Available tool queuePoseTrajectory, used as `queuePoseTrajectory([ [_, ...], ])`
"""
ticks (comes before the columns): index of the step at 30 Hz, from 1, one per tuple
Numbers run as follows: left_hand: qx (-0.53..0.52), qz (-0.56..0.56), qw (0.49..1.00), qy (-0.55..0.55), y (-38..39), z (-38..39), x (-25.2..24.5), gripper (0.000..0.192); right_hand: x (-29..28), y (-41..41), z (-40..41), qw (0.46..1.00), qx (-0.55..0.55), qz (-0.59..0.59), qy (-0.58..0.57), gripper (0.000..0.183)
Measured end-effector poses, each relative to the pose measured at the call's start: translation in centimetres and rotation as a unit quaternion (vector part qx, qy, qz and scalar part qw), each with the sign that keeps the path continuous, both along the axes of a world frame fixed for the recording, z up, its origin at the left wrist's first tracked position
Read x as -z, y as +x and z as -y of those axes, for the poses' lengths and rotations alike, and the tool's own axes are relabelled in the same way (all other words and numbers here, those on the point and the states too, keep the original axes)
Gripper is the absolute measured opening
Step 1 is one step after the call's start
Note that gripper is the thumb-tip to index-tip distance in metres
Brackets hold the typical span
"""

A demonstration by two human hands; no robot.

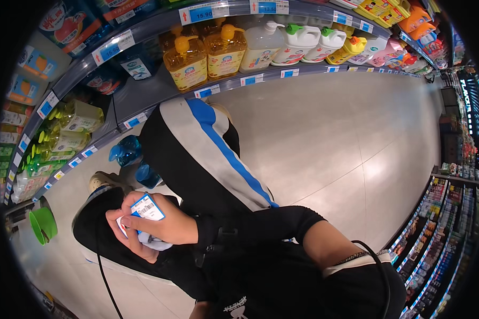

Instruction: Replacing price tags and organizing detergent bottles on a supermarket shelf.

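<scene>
My right hand (169,217) is closed on a blue-edged price card (147,208) bearing print and a barcode, held between thumb and fingers. Under and against it, my left hand (141,248) is curled round a greyish cloth (155,241), its palm mostly covered. A second card (123,228) with a blue edge shows between the two hands; which one holds it I cannot tell. Both hands are above my bent knee. Two blue bottles, one (126,151) behind the other (147,175), are on the floor beside my legs, partly hidden.
A curved-looking store shelf (143,95) with price labels runs along the left and top. It bears amber pump bottles (185,63), white jugs (297,46) and yellow-green bottles (82,115). A green bucket (43,226) stands at left. More stocked shelves (435,239) are at right. A black cord crosses my knee.
</scene>
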State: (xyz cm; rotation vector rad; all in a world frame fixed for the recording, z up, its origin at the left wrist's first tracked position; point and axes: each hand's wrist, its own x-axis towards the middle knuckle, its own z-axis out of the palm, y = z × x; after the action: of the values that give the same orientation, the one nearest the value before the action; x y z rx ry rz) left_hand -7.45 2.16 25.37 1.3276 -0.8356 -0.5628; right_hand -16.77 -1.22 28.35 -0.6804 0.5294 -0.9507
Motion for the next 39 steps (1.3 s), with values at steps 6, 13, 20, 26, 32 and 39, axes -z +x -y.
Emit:
queuePoseTrajectory([
  [6, 0.046, 0.013, 0.999, -0.024, 0.1, 0.1, 0.0, 0.025, -0.3, -0.1, 0.0, 1.0, -0.006, 0.006, -0.009, 0.013],
  [13, 0.066, 0.009, 0.998, -0.013, 1.8, -0.8, 2.0, 0.023, -0.6, -0.8, 0.2, 0.996, -0.028, -0.062, -0.062, 0.015],
  [20, 0.1, -0.127, 0.984, 0.081, 1.1, -0.4, -0.7, 0.02, -0.5, -0.6, 0.1, 0.994, -0.005, -0.084, -0.067, 0.023],
  [26, 0.142, -0.147, 0.979, 0.019, 1.7, -0.6, -0.1, 0.023, -0.3, -0.2, 0.1, 0.996, -0.008, -0.062, -0.064, 0.022],
  [32, 0.106, -0.171, 0.98, 0.004, 0.6, -0.4, -0.8, 0.023, -0.3, -0.5, 0.3, 0.996, -0.015, -0.062, -0.057, 0.021],
  [39, 0.095, -0.151, 0.983, 0.048, 2.4, -1.4, -0.1, 0.024, -0.6, -0.2, 0.4, 0.995, -0.042, -0.047, -0.083, 0.019],
])
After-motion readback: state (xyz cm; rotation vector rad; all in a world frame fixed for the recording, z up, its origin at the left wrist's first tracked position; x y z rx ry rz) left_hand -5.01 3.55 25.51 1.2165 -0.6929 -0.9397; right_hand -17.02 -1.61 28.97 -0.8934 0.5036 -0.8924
